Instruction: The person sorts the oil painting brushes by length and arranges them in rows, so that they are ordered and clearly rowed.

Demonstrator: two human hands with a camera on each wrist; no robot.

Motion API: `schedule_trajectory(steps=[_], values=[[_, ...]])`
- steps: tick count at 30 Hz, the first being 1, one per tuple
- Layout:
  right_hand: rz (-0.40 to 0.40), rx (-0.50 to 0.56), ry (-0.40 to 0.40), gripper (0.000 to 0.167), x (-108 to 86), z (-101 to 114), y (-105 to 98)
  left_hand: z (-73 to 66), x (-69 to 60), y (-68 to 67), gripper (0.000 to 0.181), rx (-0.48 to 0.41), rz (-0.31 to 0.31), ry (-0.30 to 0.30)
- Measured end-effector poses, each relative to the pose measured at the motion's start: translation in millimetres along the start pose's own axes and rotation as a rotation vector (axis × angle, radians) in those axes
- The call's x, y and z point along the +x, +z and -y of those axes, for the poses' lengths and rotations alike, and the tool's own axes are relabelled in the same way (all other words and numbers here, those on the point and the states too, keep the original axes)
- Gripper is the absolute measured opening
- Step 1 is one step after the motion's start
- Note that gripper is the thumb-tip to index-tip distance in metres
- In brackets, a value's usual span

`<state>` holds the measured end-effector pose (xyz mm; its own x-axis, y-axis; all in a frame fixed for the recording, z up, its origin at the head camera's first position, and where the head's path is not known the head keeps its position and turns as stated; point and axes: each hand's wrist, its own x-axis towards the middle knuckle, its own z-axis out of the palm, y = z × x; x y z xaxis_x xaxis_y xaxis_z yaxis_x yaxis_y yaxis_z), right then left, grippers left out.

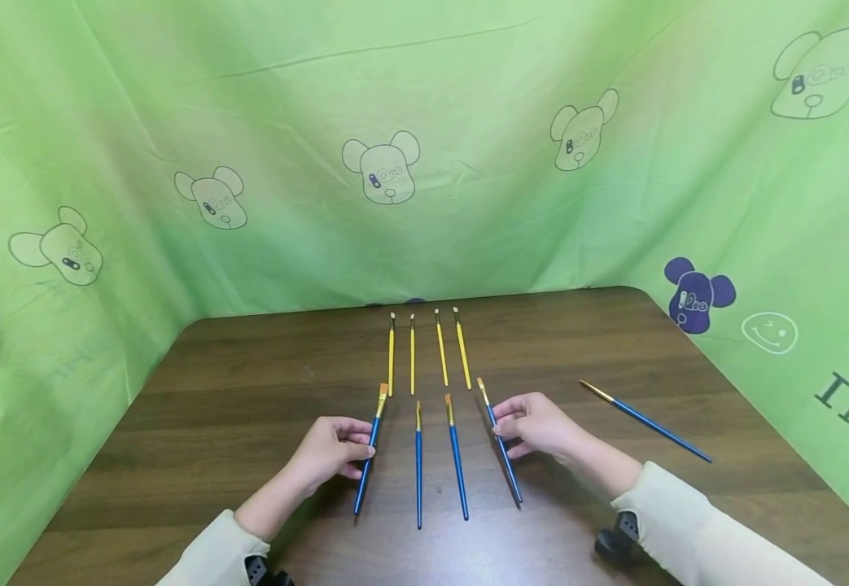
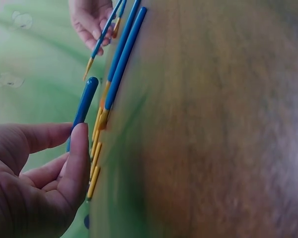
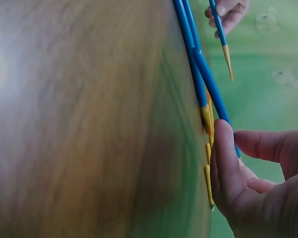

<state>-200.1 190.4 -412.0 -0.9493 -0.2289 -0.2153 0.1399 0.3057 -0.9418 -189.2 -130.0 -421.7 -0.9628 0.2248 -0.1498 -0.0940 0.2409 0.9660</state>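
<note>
Between thumb and fingers, my left hand [image 1: 332, 449] pinches a blue paintbrush [image 1: 369, 456] with a wide, flat orange tip. My right hand [image 1: 534, 425] pinches another blue paintbrush [image 1: 505, 454], a slimmer one, by its handle near the metal collar. In the left wrist view, the thumb and fingers close on the held blue handle [image 2: 85, 101]; the right wrist view likewise shows the blue handle [image 3: 213, 89] in the right hand's pinch. Side by side between the hands lie two more blue paintbrushes, a thin one [image 1: 419, 472] and a flat-tipped one [image 1: 457, 468].
Several yellow paintbrushes [image 1: 391, 358] lie in a row farther back on the brown table [image 1: 263, 382], bristles toward the back. One blue paintbrush [image 1: 662, 426] lies slanted at the right. A green printed cloth [image 1: 468, 228] hangs around the table's back and sides.
</note>
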Motion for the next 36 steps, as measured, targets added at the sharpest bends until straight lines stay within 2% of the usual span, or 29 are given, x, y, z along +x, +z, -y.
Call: schedule_trajectory(steps=[10, 16, 23, 36], values=[[-0.031, -0.003, 0.004, 0.029, 1.0, -0.7, 15.9, 4.8, 0.1, 8.9, 0.031, 0.015, -0.010, -0.001], [-0.052, -0.030, 0.005, 0.027, 2.6, -2.2, 21.1, 7.1, -0.6, 12.1, 0.032, 0.027, 0.002, -0.017], [-0.080, -0.082, -0.008, 0.025, 2.9, -2.2, 25.1, 9.0, -1.3, 15.0, 0.033, 0.048, -0.013, -0.024], [-0.107, -0.117, 0.019, 0.020, 3.5, -3.0, 29.8, 11.3, -2.4, 19.7, 0.033, 0.094, -0.016, 0.006]])
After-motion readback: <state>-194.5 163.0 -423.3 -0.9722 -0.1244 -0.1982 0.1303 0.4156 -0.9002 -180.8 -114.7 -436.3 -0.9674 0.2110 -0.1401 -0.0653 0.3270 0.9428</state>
